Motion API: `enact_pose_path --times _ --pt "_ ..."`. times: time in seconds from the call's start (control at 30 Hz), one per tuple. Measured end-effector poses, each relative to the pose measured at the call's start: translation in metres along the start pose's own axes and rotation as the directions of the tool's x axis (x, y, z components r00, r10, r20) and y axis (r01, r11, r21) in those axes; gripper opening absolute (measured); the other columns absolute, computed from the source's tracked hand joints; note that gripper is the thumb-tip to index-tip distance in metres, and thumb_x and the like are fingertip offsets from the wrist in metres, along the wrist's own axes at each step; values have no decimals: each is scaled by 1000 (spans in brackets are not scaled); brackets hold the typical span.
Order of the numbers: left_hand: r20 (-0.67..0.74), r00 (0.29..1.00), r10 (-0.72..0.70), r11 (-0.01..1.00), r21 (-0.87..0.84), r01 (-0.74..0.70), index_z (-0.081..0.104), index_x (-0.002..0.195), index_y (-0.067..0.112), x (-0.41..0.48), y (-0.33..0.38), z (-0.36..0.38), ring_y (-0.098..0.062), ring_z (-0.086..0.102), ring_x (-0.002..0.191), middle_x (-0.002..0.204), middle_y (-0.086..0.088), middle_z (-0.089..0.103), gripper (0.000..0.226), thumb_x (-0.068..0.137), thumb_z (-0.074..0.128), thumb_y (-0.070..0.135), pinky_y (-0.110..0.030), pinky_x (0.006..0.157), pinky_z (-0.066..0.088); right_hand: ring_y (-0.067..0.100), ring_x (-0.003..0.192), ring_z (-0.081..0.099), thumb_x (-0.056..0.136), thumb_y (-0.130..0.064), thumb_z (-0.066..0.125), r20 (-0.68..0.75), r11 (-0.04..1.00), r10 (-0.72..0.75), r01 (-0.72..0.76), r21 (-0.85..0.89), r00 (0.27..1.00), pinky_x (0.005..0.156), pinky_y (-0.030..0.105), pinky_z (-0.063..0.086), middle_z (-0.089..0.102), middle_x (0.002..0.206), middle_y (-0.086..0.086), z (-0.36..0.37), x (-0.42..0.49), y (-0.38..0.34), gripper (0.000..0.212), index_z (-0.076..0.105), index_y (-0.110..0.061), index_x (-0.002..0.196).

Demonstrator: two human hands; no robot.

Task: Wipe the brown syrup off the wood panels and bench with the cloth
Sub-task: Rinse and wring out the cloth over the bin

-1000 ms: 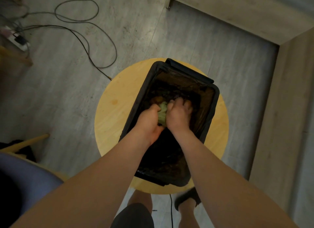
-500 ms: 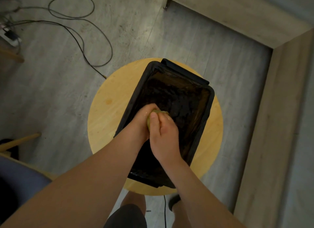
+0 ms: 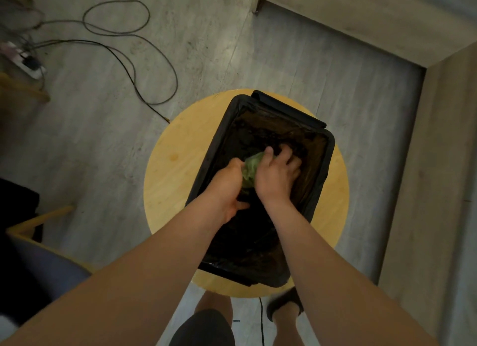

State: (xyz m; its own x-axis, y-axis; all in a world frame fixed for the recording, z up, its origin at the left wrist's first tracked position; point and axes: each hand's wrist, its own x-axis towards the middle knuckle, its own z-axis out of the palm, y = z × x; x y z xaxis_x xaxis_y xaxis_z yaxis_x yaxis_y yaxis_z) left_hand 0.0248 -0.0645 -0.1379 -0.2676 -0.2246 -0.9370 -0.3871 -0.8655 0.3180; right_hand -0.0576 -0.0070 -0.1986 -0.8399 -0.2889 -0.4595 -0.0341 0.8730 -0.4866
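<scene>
1. Head view, far left: a white power strip [image 3: 27,63] lies on the grey floor [image 3: 90,139]. Black cables [image 3: 154,62] loop away from it toward the middle.
2. Lower left, a chair [image 3: 38,265] with a blue seat and a light wooden frame sits at the edge of view.
3. At centre, a round wooden tabletop [image 3: 175,175] carries a black rectangular tub [image 3: 219,142] lined with black plastic and set at a slant. Its inside is dark, with a brownish sheen at the far end.
4. The left hand [image 3: 227,183] reaches into the tub. Its fingers are curled tight round the left side of the cloth, and its thumb points back toward the person.
5. The cloth [image 3: 251,169], pale green and bunched, is inside the tub at about its middle, clamped between the two hands.
6. The right hand [image 3: 277,174] grips the cloth's other side, with the thumb laid over the top of it. Its fingers [image 3: 287,151] are bent and spread, tips down in the tub's dark lining.
7. Below the tabletop's near rim are the person's dark shorts [image 3: 204,329], bare legs and a dark sandal [image 3: 282,307] on the right foot.
8. Far right, a pale wood panel [image 3: 444,165] runs along the floor's edge and meets another at the upper-right corner. Both are well apart from the cloth.
</scene>
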Motion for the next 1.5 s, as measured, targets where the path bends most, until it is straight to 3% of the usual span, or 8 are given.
enact_pose_path --times 0.17,0.4,0.6,0.77,0.93,1.03,1.27,1.5 --pt "-54 985 162 986 -41 -164 65 127 21 9 -5 3 -19 68 110 118 -4 72 37 104 43 41 -40 102 54 22 115 63 112 -40 36 347 952 -100 -12 306 933 89 30 48 66 117 2 -6 -34 -10 35 58 -19 130" --pt "-64 996 61 995 -78 -66 40 65 15 26 2 -8 -16 47 48 50 1 42 45 110 31 11 -13 41 40 16 64 49 107 -32 43 42 772 -581 534 345 813 62 30 38 45 67 -2 -30 -83 -18 44 46 -10 69" --pt "75 997 32 976 -218 -15 66 84 11 6 -4 -7 -19 69 66 70 -7 68 27 105 54 23 -27 65 56 23 77 54 106 -32 30 19 803 -588 582 126 808 78 37 42 61 77 8 -4 -49 -5 50 60 -8 74" --pt "114 992 56 978 -206 -31 68 129 9 3 -9 0 -33 69 115 119 -15 74 35 107 47 27 -51 99 56 43 111 55 111 -40 30 13 917 -306 298 -266 952 94 48 42 62 115 24 0 1 3 51 65 -4 111" --pt "-110 984 140 990 31 -137 45 142 24 2 -16 5 -27 65 110 125 -6 64 49 97 53 43 -52 93 59 41 134 38 110 -41 37 16 999 -9 8 32 1000 109 48 34 38 147 22 -12 -9 -6 47 40 -14 147" --pt "-99 973 208 975 99 -198 31 149 47 6 -18 6 -25 58 122 140 -2 54 72 82 52 61 -52 103 52 34 112 60 110 -34 41 198 988 -123 101 116 972 89 38 48 63 120 13 -19 -24 1 32 57 -12 127" --pt "-3 983 183 979 93 -182 69 124 21 17 -11 -2 -26 73 105 120 -12 73 42 97 47 44 -46 91 61 21 81 63 104 -50 46 299 885 -229 71 460 926 77 43 50 60 80 8 -53 -56 -9 48 55 -19 69" --pt "34 989 143 990 9 -143 71 124 17 7 -12 5 -23 75 102 110 -8 78 44 106 48 51 -43 96 58 27 104 72 97 -45 57 422 635 130 -402 659 897 98 47 57 75 111 10 -55 -36 -14 34 72 -19 113"
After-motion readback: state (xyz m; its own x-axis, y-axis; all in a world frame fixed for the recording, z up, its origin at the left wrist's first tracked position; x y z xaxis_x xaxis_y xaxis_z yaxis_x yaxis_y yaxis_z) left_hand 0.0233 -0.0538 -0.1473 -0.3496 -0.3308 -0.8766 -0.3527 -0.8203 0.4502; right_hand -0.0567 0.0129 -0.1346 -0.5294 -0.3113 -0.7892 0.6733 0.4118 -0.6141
